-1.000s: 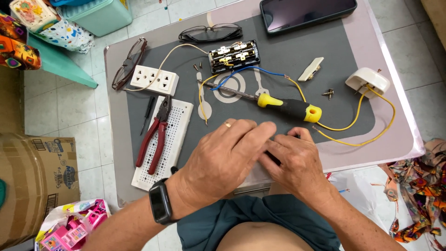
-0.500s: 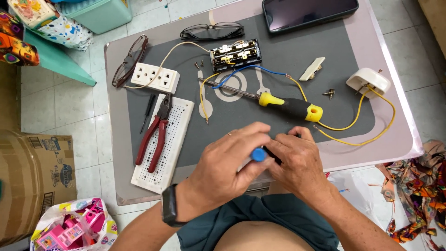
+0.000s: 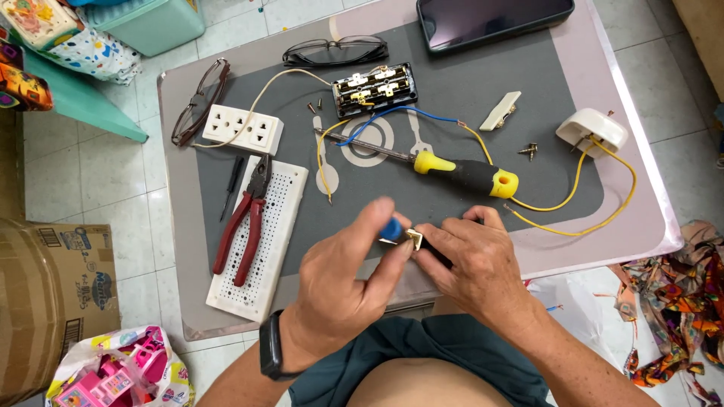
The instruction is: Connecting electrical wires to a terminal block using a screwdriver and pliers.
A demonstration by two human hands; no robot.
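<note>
The left hand [image 3: 343, 283] pinches a blue-handled small tool [image 3: 391, 228], its axis pointing right toward the brass piece [image 3: 414, 239], which the right hand [image 3: 471, 264] grips closed, just beside it.

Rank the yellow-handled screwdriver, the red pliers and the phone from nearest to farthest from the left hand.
1. Screwdriver: just above the left hand, mid-mat.
2. Red pliers: to its left, on the white board.
3. Phone: far table edge, top right.
</note>
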